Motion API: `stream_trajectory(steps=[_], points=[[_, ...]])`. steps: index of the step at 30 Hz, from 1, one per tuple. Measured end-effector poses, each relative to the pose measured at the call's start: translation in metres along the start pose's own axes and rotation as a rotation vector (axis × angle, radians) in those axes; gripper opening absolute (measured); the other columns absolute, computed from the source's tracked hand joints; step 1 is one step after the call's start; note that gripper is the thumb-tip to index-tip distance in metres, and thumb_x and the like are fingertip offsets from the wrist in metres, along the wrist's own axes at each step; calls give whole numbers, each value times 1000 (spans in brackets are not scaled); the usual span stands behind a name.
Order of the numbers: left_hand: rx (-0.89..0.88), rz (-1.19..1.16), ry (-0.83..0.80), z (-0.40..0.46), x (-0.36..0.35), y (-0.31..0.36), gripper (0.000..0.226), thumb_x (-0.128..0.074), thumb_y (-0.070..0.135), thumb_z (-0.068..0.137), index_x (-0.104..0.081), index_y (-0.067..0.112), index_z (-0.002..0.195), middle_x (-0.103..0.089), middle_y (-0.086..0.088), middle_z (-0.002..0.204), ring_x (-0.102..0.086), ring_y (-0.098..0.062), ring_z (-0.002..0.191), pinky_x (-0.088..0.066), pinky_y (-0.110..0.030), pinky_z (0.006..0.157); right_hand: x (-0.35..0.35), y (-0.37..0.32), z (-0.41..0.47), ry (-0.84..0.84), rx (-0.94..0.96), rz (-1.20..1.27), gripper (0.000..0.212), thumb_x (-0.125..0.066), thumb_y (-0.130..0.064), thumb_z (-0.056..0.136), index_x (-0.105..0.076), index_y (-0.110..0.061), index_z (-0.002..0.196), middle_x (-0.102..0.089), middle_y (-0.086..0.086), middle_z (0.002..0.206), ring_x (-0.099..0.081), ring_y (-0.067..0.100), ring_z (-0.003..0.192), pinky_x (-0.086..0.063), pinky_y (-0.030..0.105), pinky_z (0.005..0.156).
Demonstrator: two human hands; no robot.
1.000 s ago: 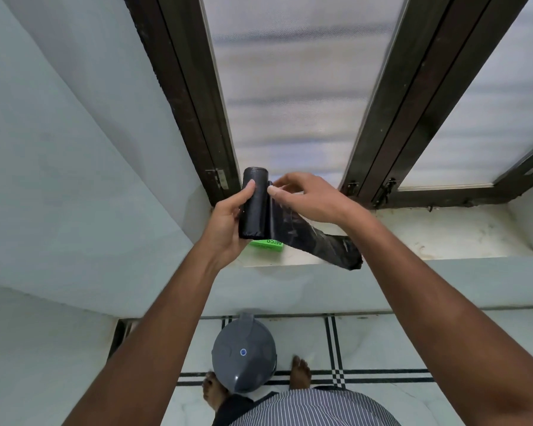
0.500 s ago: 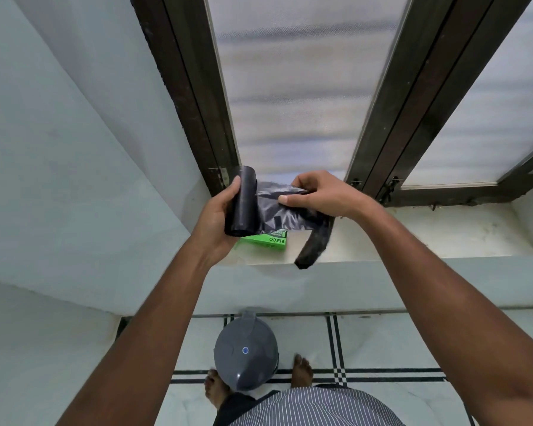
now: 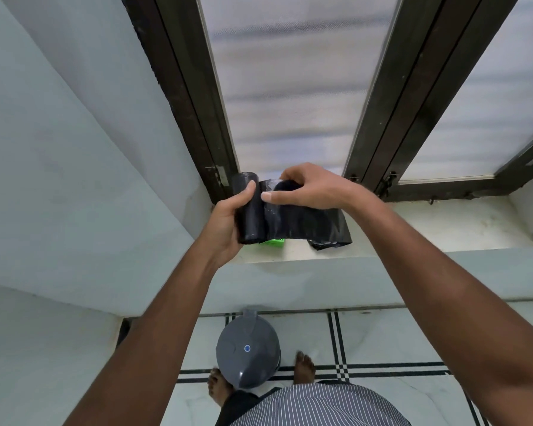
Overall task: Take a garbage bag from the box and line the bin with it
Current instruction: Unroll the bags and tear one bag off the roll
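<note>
At the centre of the head view, above the sill, the roll of black garbage bags is being gripped upright by the left hand, fingers wrapped behind it and the thumb pressed across its front. At three o'clock from the roll, the unrolled bag is being pinched near its top edge by the right hand, thumb in front and fingers curled over the film; its free end is hanging down to the sill.

Several risks are being judged from this grip. If the bag is being pulled off at an angle, the thin film is likely to be torn away from the perforation. If the roll is being held too loosely, it could be spun and further bags paid out. A dropped roll would be falling toward the bin, which is standing closed on the floor at six o'clock, between the bare feet; lining is not yet being started.

At six o'clock just under the roll, the green box is lying on the window sill, mostly hidden. Its lettering is being cut off by the roll and cannot be read. On the bin lid only a small blue round mark is being shown, with no legible writing.
</note>
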State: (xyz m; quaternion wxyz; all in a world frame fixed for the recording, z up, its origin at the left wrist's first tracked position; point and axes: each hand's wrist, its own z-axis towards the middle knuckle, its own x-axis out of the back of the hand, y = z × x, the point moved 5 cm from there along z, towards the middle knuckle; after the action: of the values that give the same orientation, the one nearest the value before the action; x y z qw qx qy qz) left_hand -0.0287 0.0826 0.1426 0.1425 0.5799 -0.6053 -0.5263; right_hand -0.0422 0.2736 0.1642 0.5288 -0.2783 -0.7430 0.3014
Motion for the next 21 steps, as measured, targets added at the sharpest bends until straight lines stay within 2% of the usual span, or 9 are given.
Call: stream_trajectory(steps=[2,4,6,9,13,15,17,19,21], points=[[-3,-8,7,-1,1,3,39,-59,39,109,-73,11,133,-77,-12,131,-74,-31,122,-60,-48,104,2,3,1,10,-3,12,61,-81,-71,88,-69,-12,92,-62,-1,77,-56,15,70,-42,35,70],[-6,-33,17,-1,6,5,39,-59,41,108,-73,12,132,-77,-12,132,-75,-31,121,-60,-48,103,5,8,0,9,-23,10,57,-83,-60,92,-64,-7,90,-55,-2,75,-50,15,67,-39,34,68],[-7,-33,32,0,12,6,42,-58,44,108,-73,15,135,-75,-11,137,-73,-31,126,-58,-50,106,7,12,-2,5,-17,20,56,-83,-56,94,-65,-3,96,-58,5,79,-52,17,71,-40,36,71],[9,-7,51,4,21,3,55,-53,53,108,-68,16,145,-70,-10,145,-65,-34,137,-51,-55,116,10,18,-1,12,-10,14,44,-83,-53,95,-71,-10,97,-73,14,94,-64,20,79,-48,37,77],[36,-5,40,8,24,-2,56,-53,54,109,-67,15,147,-68,-10,148,-64,-33,139,-42,-58,123,17,22,-3,-8,-52,11,40,-81,-50,98,-66,-17,82,-66,-13,66,-57,2,57,-43,19,59],[35,5,25,9,23,-3,55,-53,51,109,-67,13,147,-68,-11,149,-63,-33,140,-41,-56,125,16,23,-4,-21,-59,-5,39,-80,-48,100,-67,-17,81,-63,-16,60,-56,0,54,-42,16,58],[29,3,24,8,23,-3,54,-51,48,111,-65,12,148,-68,-10,149,-63,-31,140,-41,-54,125,15,25,-3,-33,-58,-19,38,-78,-48,101,-72,-12,89,-70,-8,73,-71,16,71,-49,28,71],[17,-3,20,7,23,-3,54,-49,49,112,-65,11,148,-68,-10,149,-63,-31,140,-41,-54,124,16,28,-4,-30,-55,-16,39,-77,-50,102,-73,-11,93,-75,6,86,-77,33,89,-51,37,78],[5,-19,40,7,24,-2,55,-48,49,112,-65,11,147,-69,-11,147,-65,-32,138,-43,-55,123,18,29,-7,-22,-49,7,46,-78,-52,101,-72,-7,94,-70,11,82,-67,38,77,-46,39,75]])
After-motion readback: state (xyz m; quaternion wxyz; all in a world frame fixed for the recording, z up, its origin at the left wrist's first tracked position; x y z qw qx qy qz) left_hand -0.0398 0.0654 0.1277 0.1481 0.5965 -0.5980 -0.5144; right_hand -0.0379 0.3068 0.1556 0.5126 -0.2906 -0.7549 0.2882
